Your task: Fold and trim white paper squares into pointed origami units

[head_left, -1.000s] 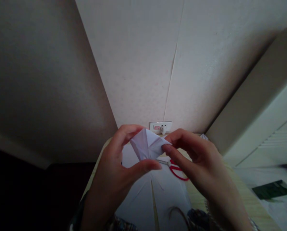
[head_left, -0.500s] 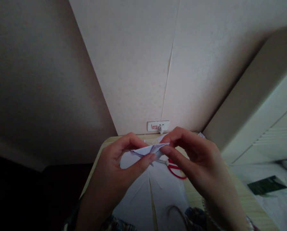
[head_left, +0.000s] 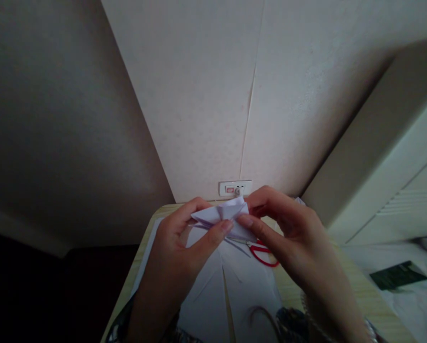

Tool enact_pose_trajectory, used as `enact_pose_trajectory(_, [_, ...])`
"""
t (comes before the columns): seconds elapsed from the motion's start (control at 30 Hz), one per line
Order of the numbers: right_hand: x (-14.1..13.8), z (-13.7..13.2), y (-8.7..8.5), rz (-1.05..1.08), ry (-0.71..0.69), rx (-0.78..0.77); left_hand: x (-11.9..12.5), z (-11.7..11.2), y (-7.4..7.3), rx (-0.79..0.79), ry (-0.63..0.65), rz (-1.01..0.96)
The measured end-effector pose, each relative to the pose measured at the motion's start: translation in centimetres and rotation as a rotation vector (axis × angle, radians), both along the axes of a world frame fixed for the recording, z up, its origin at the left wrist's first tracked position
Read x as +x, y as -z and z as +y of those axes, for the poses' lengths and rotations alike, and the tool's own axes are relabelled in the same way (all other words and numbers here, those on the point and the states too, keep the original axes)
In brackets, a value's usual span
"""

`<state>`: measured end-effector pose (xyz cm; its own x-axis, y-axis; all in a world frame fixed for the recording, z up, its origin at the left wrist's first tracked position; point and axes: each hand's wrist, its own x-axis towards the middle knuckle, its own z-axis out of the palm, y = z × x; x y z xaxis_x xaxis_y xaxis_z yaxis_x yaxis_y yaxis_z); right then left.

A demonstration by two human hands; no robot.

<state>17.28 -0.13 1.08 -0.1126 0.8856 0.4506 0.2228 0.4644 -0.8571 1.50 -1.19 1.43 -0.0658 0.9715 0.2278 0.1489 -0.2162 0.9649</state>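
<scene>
Between my two hands is a small piece of folded white paper (head_left: 225, 214), held up above the table with several creased layers showing. My left hand (head_left: 179, 250) pinches its left part, thumb on the near face and fingers behind. On the right side, my right hand (head_left: 288, 228) grips the paper between thumb and fingers; its fingertips are partly hidden behind the paper. Scissors with red handles (head_left: 263, 255) lie on the table below, their blades partly covered by the paper and my hands. White paper sheets (head_left: 202, 305) with a gap between them lie under my hands.
The light wooden table (head_left: 306, 290) meets a pale wall (head_left: 199, 119) holding a power socket (head_left: 235, 187) with a plug in it. To the right stand a cream cabinet (head_left: 388, 166) and a dark green packet (head_left: 399, 275) on something whitish.
The folded paper has been tilted up, so more of its front face and layers show. My right fingers have shifted slightly, and my left hand has moved a little to the right.
</scene>
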Motion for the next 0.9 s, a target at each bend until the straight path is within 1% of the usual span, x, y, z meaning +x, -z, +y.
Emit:
enact_pose_trajectory(0.07, [0.03,-0.08,-0.02,0.011,0.007,-0.013,0.13,0.07,0.11,0.003,0.004,-0.016])
enact_pose_trajectory(0.23, [0.22,0.09,-0.13,0.044,0.008,-0.055,0.14,0.29,0.36,0.077,0.019,-0.03])
enact_pose_trajectory(0.4, [0.61,0.26,-0.02,-0.007,0.018,-0.047,-0.31,0.4,0.62,0.163,0.053,-0.071])
enact_pose_trajectory(0.53, [0.61,0.19,0.1,-0.077,0.009,-0.021,-0.44,0.4,0.6,0.167,0.072,-0.019])
enact_pose_trajectory(0.67, [0.36,0.11,-0.02,-0.147,0.0,0.021,-0.26,0.49,0.55,0.214,0.046,0.026])
enact_pose_trajectory(0.9, [0.06,-0.32,-0.09,-0.19,0.06,0.126,0.15,0.39,0.83,0.203,-0.017,-0.094])
